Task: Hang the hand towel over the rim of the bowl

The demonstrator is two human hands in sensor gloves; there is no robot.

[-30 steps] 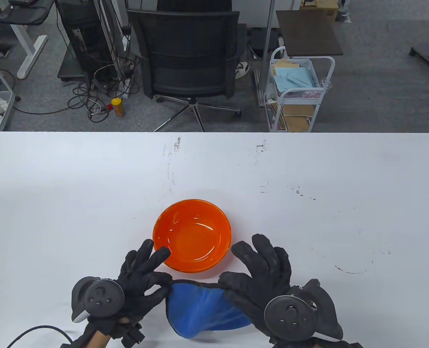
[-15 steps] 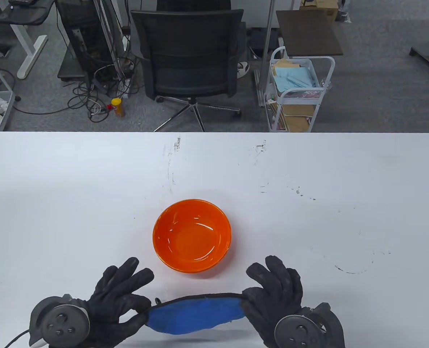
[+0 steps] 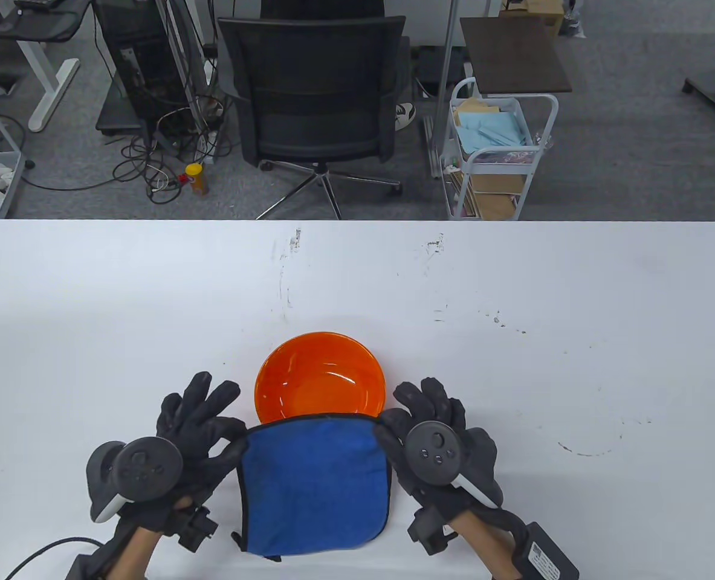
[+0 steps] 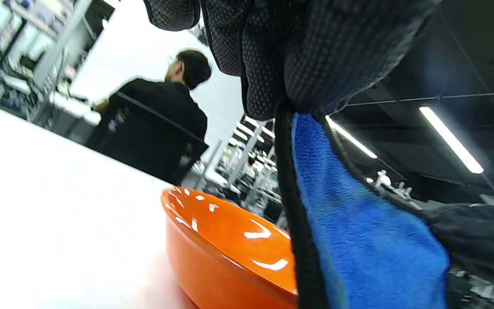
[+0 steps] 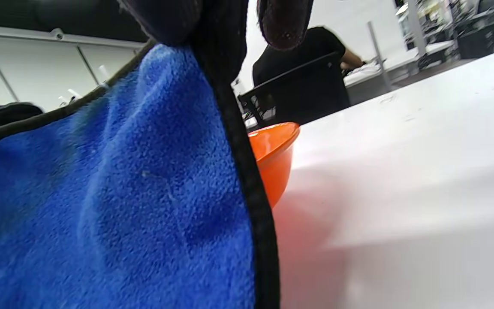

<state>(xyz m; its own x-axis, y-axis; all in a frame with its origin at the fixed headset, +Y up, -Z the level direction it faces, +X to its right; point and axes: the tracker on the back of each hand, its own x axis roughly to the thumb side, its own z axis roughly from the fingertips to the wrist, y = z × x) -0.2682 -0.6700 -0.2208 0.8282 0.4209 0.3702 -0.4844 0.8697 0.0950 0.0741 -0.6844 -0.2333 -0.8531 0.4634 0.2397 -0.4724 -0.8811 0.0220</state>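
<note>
An orange bowl [image 3: 321,377] stands on the white table [image 3: 514,362], near the front middle. A blue hand towel [image 3: 315,483] with black edging hangs spread between my hands, its top edge over the bowl's near rim. My left hand [image 3: 224,438] pinches the towel's top left corner. My right hand [image 3: 393,432] pinches the top right corner. In the left wrist view the towel [image 4: 358,223] hangs from my fingers beside the bowl [image 4: 221,253]. In the right wrist view the towel [image 5: 122,193] fills the left and hides most of the bowl [image 5: 272,150].
A black office chair [image 3: 315,90] stands past the table's far edge. A white cart [image 3: 496,145] with papers is to its right. Cables and desk legs lie on the floor at far left.
Both hands lifted the towel and carried it forward. It was a low stretched band before the bowl. Now it hangs open with its top edge at the bowl's near rim.
</note>
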